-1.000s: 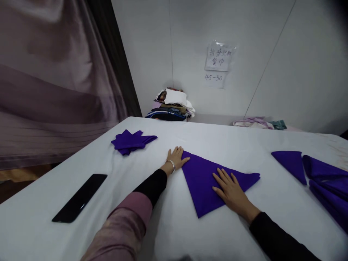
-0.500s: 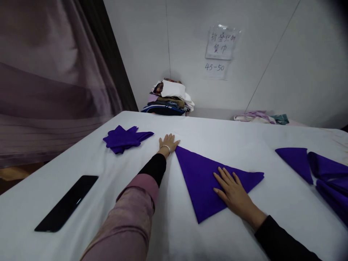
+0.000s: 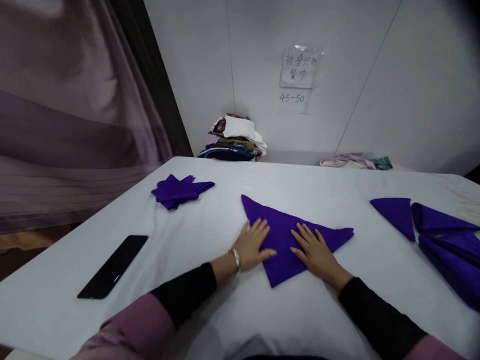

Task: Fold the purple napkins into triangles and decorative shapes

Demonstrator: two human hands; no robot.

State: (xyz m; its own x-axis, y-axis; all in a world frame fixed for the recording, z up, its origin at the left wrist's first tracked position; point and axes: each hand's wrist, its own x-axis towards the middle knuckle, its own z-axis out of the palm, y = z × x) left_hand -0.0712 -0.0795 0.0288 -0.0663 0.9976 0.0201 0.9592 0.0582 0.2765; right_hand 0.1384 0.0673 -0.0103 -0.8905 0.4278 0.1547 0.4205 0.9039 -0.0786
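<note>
A purple cloth napkin (image 3: pixel 282 235), folded into a triangle, lies flat on the white-covered table (image 3: pixel 240 310) in front of me. My left hand (image 3: pixel 252 246), with a silver bracelet at the wrist, rests on the napkin's left edge with its fingers spread. On the right part of the same napkin, my right hand (image 3: pixel 315 252) lies flat, fingers apart. Neither hand grips the fabric. The napkin's far left corner points away from me, and one corner points towards me between the hands.
At the left lies a folded purple napkin (image 3: pixel 180 191) with several points. Nearer me is a black phone-like slab (image 3: pixel 112 267). More folded purple napkins (image 3: pixel 448 235) lie at the right. Behind the table are a pile of clothes (image 3: pixel 234 139) and a wall with handwritten signs (image 3: pixel 299 70).
My left hand has drawn back towards me from the napkin's far left corner onto its left edge. My right hand stays on the napkin. The view has shifted slightly.
</note>
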